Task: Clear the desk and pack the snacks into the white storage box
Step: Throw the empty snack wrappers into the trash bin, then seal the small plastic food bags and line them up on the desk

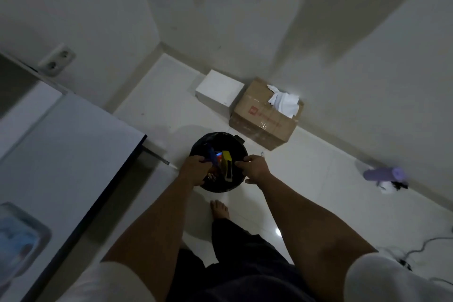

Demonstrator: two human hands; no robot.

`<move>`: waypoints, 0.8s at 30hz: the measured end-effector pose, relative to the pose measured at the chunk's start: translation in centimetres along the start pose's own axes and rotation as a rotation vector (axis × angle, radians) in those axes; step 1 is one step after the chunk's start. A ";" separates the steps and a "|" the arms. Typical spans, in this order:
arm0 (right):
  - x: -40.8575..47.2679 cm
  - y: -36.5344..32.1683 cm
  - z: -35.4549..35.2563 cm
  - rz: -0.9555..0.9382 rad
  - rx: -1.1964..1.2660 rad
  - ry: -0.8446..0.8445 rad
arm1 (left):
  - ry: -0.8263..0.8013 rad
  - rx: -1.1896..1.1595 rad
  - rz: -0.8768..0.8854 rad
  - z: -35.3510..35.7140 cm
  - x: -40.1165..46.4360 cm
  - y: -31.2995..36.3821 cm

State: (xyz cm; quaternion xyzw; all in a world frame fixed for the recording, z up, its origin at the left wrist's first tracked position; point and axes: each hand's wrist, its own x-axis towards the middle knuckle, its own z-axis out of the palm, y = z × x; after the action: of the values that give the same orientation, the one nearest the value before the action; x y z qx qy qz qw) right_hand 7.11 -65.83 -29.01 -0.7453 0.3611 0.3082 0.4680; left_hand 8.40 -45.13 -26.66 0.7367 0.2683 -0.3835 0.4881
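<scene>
The desk (63,144) runs along the left of the head view, its dark front edge ending just beside the bin; at its near end lies a pale container (22,235) with blue contents, too blurred to identify. On the tiled floor against the far wall stand a cardboard carton (263,117) with white paper spilling from its top and, touching it on the left, a white box (219,92), closed; whether that is the storage box named in the task cannot be told. A round black bin (218,162) sits on the floor in front of the person; 2 or 3 coloured packets (221,162), blue, red and yellow, stand upright inside it.

The left hand (195,170) is curled over the near-left rim, fingers closed round a blue packet; the right hand (253,167) pinches the right rim, apparently the bin liner, though the dim light leaves this uncertain.

Risk, as judged: these packets look like discarded wrappers; if any is unopened, it is lost to the rubbish instead of packed; a pull on the liner could tip the light bin and spill its contents across the floor.

The white box lies well apart from both hands, beyond the bin.
</scene>
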 end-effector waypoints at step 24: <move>-14.7 -10.0 23.3 -0.808 -0.622 -0.263 | 0.674 -0.250 0.067 -21.7 -18.9 -17.1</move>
State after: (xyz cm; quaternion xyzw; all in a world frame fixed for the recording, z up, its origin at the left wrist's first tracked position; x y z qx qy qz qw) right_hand 4.53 -37.69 -21.21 -0.8840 -0.1256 0.2865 0.3474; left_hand -8.78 -19.01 -14.83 0.7648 0.4347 -0.0672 0.4708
